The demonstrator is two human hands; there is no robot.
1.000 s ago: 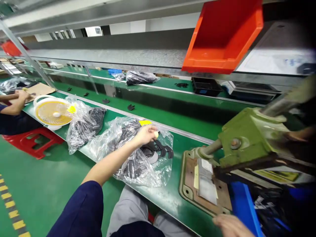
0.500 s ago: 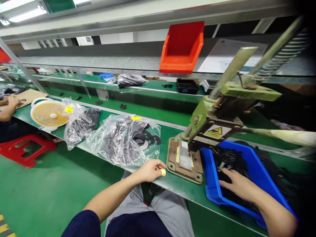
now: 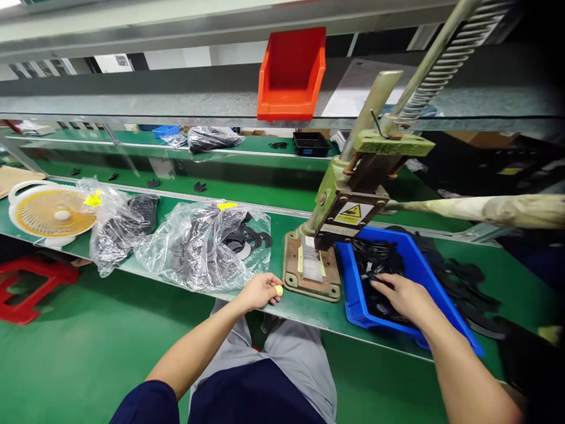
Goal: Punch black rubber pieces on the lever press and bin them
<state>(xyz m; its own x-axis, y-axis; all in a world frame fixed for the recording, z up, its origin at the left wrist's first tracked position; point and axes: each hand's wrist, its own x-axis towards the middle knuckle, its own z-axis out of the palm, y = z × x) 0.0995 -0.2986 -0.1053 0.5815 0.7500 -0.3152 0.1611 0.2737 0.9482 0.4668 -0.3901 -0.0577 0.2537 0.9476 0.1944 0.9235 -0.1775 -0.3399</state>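
Observation:
My right hand (image 3: 399, 295) reaches into a blue bin (image 3: 435, 288) full of small black parts (image 3: 382, 254). Its thumb and index finger close on a small black part, whose exact kind I cannot make out. My left hand (image 3: 261, 291) rests at the bench's front edge with its fingers curled and nothing visible in them. A yellow wrap (image 3: 279, 290) covers its thumb. Just right of that hand stands a green hand press (image 3: 331, 191), its brown base plate (image 3: 291, 268) carrying a metal fixture (image 3: 312, 268).
Clear plastic bags of dark curved pieces (image 3: 198, 250) lie left of the press, beside a white and yellow fan (image 3: 57, 215). Loose black curved parts (image 3: 463, 282) lie right of the bin. A long press lever (image 3: 477, 209) sticks out rightward. An orange bin (image 3: 292, 76) hangs above.
The view has swung rightward. My right hand's thumb and fingers have drawn together among the black parts; they were spread before. My left hand stays by the press base, fingers more curled.

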